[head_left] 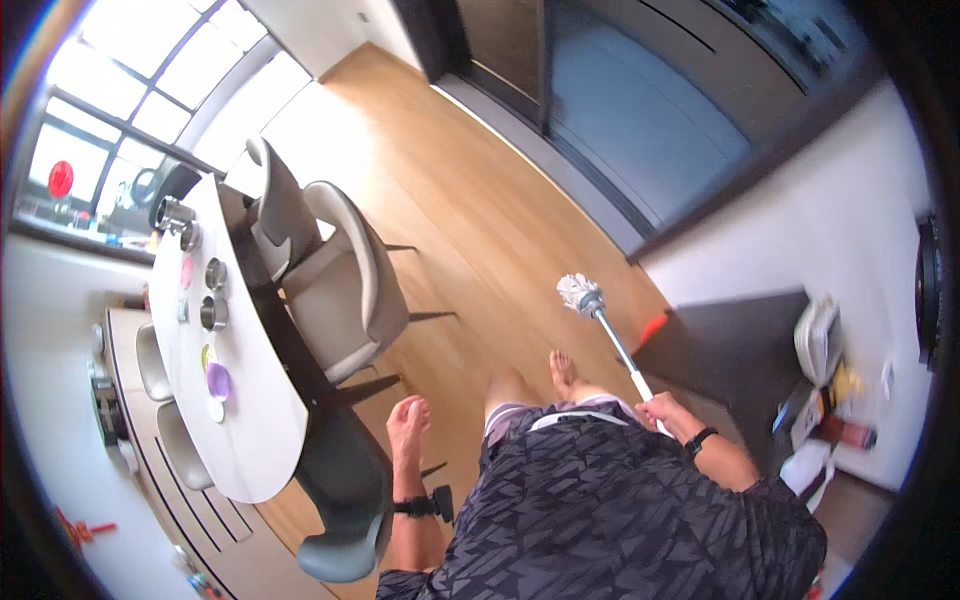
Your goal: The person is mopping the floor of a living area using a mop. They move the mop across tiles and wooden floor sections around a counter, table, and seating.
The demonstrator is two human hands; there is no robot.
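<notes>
My right hand (660, 407) is wrapped round the white grip of a mop (622, 350), whose thin pole slants forward and to the left. Its pale string head (578, 293) hangs at or just over the wooden floor, ahead of my bare foot; whether it touches, I cannot tell. My left hand (408, 418) is raised beside the chairs with its fingers curled in. No object shows in it, though the inside of the palm is hidden. Each wrist wears a black band.
A white oval table (245, 420) stands to my left, bearing metal pots (213, 313) and a purple dish (218, 381). Beige chairs (345, 290) and a grey chair (345, 500) line its near side. A dark cabinet (725, 345) with items on top is at right. Sliding glass doors (640, 130) stand ahead.
</notes>
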